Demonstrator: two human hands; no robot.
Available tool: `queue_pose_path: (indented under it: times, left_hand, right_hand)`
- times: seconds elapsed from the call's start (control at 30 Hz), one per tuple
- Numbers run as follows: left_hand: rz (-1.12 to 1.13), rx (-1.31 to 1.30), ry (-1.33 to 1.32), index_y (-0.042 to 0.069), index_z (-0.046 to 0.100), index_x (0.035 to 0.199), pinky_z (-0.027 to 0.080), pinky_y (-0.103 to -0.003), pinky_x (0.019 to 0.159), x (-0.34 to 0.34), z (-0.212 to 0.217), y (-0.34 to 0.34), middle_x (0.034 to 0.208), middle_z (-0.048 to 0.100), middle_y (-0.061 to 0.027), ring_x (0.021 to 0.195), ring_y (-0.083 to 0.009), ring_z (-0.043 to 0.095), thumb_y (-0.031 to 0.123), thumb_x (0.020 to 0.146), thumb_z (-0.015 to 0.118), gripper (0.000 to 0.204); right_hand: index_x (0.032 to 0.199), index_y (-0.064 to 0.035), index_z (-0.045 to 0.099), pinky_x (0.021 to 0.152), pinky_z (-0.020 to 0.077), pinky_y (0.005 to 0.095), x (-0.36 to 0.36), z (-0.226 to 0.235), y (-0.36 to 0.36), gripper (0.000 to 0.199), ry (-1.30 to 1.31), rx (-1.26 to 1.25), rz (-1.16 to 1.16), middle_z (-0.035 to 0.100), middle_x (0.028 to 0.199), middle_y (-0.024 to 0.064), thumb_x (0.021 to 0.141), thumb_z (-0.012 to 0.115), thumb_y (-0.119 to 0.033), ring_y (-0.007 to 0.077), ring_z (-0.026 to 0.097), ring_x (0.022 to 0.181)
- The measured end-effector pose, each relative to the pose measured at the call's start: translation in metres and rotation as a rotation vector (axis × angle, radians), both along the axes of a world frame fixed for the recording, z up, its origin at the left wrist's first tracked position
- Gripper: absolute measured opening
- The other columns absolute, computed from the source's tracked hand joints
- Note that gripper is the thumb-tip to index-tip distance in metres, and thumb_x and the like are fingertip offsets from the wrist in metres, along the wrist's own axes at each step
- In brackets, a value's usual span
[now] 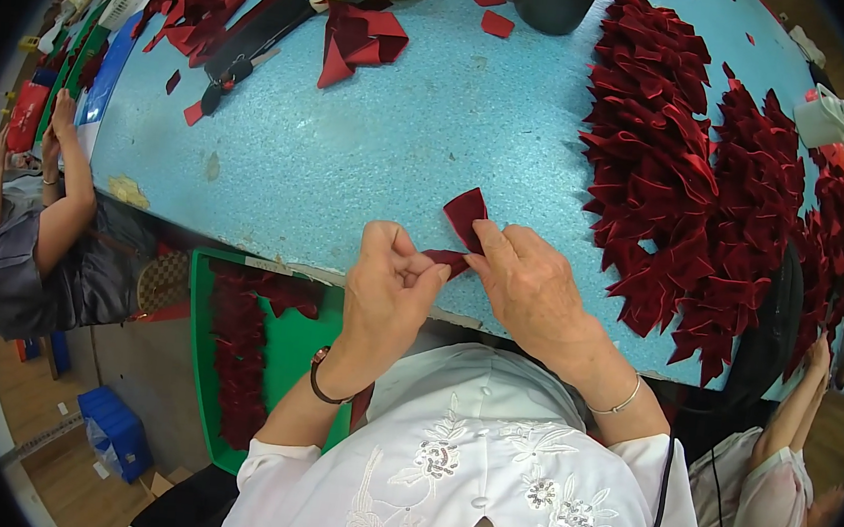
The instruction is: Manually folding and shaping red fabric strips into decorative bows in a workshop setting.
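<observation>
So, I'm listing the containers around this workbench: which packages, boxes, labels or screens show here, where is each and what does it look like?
No screens or readable labels show.
Green tray: left of the person below the table edge, rectangular, holds dark red pieces.
Blue crate: on the floor at lower left, boxy.
White container: on the table's far right, small and pale.
Red package: far left by a co-worker, oblong.
Both hands, left hand and right hand, pinch a dark red fabric piece.
</observation>
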State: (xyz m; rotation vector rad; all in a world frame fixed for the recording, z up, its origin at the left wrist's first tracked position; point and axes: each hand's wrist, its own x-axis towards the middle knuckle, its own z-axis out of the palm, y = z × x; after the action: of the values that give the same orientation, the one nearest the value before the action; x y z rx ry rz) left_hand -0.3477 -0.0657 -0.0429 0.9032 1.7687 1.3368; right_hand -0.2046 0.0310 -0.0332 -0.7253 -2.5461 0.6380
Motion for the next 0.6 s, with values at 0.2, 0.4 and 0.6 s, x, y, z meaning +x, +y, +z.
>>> queue_pose_path:
  times: [0.2,0.4,0.6]
  left_hand:
    - [-0.009,-0.059,0.295,0.004,0.045,0.07,0.036,-0.024,0.051,0.105,0.107,0.016,0.061,0.045,0.0005,0.06,-0.006,0.04,0.003,0.083,0.062,0.021]
    - [-0.089,0.122,0.585,-0.002,0.06,0.093,0.041,-0.03,0.056,0.299,0.231,0.022,0.065,0.05,-0.0068,0.06,-0.0154,0.048,0.004,0.084,0.06,0.01]
    - [-0.332,0.193,0.864,0.003,0.063,0.105,0.043,-0.042,0.065,0.423,0.308,0.016,0.077,0.059,-0.0174,0.072,-0.0345,0.055,0.015,0.089,0.054,0.022]
  right_hand:
    - [0.088,-0.0025,0.05,0.063,0.0469,0.0397,0.089,0.061,0.008,0.02,0.161,-0.037,0.016,0.055,0.077,0.0126,0.072,0.06,-0.005,0.0315,0.058,0.074]
    - [0.085,-0.0034,0.048,0.06,0.0477,0.0399,0.287,0.206,0.019,0.019,0.105,0.087,-0.044,0.056,0.077,0.0115,0.073,0.061,-0.011,0.0296,0.058,0.072]
    - [0.084,-0.0012,0.047,0.06,0.0476,0.0397,0.405,0.261,0.013,0.025,0.08,0.113,-0.095,0.056,0.076,0.0119,0.072,0.065,-0.013,0.0299,0.058,0.072]
